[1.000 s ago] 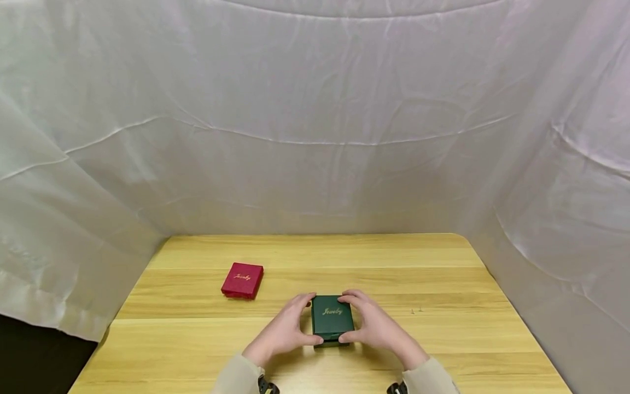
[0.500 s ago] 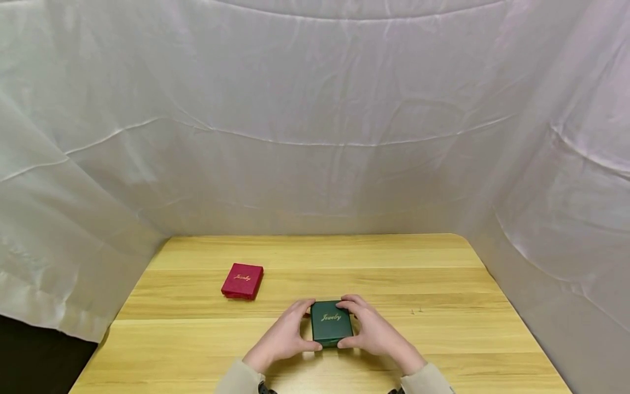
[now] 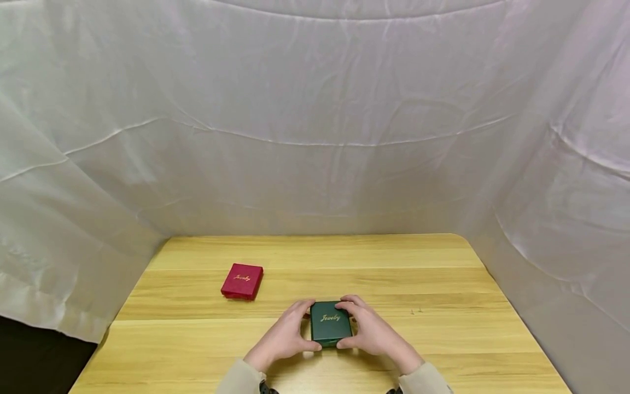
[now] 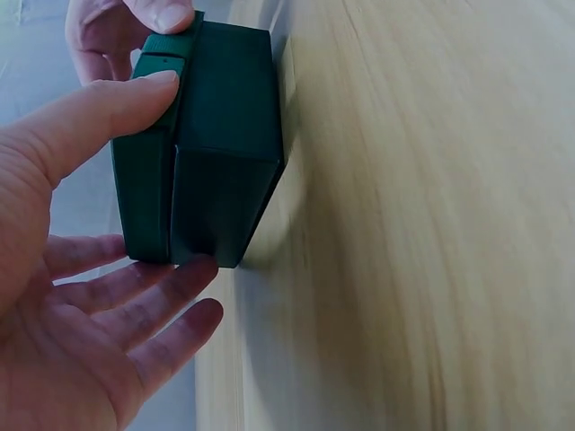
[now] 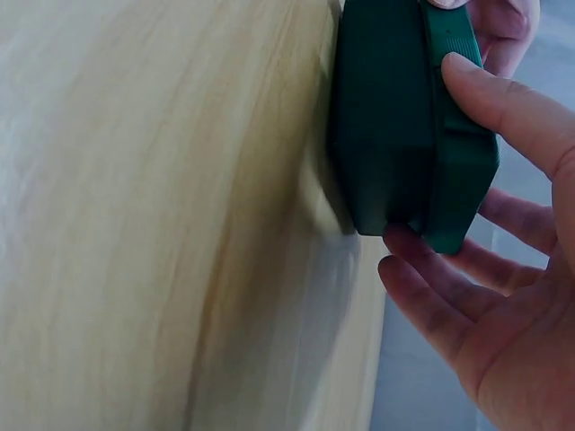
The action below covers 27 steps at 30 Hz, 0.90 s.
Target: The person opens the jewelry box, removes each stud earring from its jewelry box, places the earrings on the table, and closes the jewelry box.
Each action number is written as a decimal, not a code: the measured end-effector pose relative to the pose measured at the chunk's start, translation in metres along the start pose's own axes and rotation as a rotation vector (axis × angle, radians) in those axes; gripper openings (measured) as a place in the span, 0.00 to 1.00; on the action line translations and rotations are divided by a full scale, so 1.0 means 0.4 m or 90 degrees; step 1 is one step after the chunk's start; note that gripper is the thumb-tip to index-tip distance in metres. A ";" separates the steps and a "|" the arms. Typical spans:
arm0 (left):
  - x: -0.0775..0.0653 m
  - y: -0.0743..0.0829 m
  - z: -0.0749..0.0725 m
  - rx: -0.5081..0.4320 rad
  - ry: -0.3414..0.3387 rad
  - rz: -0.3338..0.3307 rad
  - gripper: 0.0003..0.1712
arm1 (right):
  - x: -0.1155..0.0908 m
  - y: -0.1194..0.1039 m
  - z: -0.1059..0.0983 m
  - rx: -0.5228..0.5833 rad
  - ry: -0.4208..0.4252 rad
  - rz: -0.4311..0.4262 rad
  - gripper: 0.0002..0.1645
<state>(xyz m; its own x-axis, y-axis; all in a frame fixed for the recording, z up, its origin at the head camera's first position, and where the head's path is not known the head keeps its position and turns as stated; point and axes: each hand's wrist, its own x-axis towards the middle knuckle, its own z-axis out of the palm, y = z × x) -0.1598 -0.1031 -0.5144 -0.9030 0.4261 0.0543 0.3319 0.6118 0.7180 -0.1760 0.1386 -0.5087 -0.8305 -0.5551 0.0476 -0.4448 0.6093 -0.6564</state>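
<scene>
Holding the green box (image 3: 331, 325) from both sides, two bare hands meet at the near middle of the desk (image 3: 443, 350). Left hand (image 3: 284, 337): grip spread as wide as the box is deep, thumb on the lid's near edge, bent fingers along the left side and far corner. Right hand (image 3: 372, 331): same grip mirrored, thumb on the near edge, fingertips at the right side and far corner. Both have hold of the box. Left wrist view: lid (image 4: 144, 202) sits on base (image 4: 225, 197), seam line showing, one fingertip reaches the base, lowest finger apart from it. Right wrist view matches, lowest finger apart from the box too. Lid face up, gold "Jewelry" lettering on top. Cannot tell if base touches desk or hangs just above; shadow beneath it. Red box (image 3: 242, 280), also lettered in gold, lies flat further back on the left, well apart from the hands. Two tiny items (image 3: 412, 311) on the right part of the desk, too small to identify. Beige sleeves (image 3: 240, 377) at both wrists, dark devices (image 3: 267, 388) partly cut off by the bottom edge. Pale wrinkled cloth (image 3: 315, 109) hangs behind the desk and along both sides.
</scene>
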 end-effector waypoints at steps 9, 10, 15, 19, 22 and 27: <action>0.002 0.002 -0.002 0.010 -0.005 -0.006 0.55 | 0.002 -0.004 0.001 -0.006 -0.003 0.003 0.45; 0.002 0.002 -0.003 0.012 -0.005 -0.006 0.55 | 0.002 -0.005 0.002 -0.007 -0.003 0.002 0.45; 0.002 0.002 -0.005 0.021 -0.007 -0.005 0.54 | 0.003 -0.006 0.002 -0.019 0.001 -0.001 0.45; 0.001 0.002 -0.005 0.022 -0.009 -0.007 0.54 | 0.002 -0.008 0.003 -0.028 0.001 -0.002 0.46; 0.002 0.000 -0.004 0.021 -0.011 -0.008 0.55 | 0.002 -0.009 0.005 -0.035 -0.002 -0.003 0.46; 0.005 -0.007 0.003 0.023 -0.015 -0.006 0.56 | 0.004 -0.011 0.009 -0.048 -0.004 0.001 0.46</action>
<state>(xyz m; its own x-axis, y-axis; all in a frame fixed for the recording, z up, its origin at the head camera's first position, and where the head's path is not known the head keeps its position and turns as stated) -0.1621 -0.1030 -0.5171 -0.8993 0.4362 0.0309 0.3340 0.6395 0.6925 -0.1741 0.1330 -0.5082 -0.8297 -0.5566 0.0418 -0.4669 0.6510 -0.5985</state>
